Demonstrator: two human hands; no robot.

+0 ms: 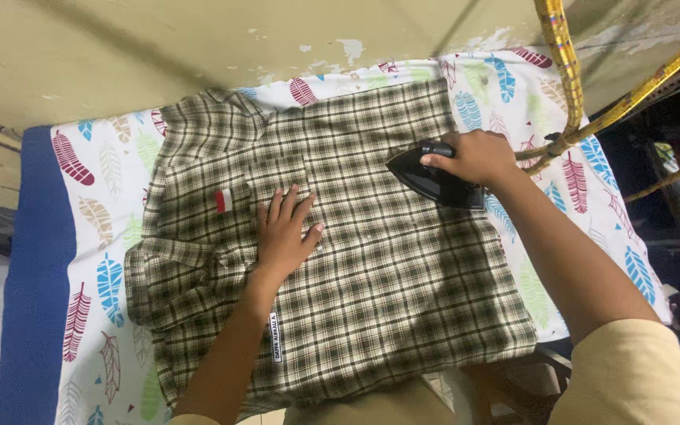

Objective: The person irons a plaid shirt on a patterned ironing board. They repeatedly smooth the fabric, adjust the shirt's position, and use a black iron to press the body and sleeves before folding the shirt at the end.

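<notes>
Beige sleeves (639, 378) are framing the bottom edge, both bare forearms reaching forward over a green-and-cream checked cotton shirt (371, 291) that is lying spread flat on a white padded cover printed with coloured feathers (104, 236). Left hand (285, 232) is pressing palm down on the shirt's middle, fingers open and slightly fanned. Right hand (474, 156) is curling closed around the handle of a black pointed iron (432, 179), which is resting on the shirt's far right part.

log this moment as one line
left hand: flat on shirt | right hand: gripping iron on shirt | cloth: under shirt
</notes>
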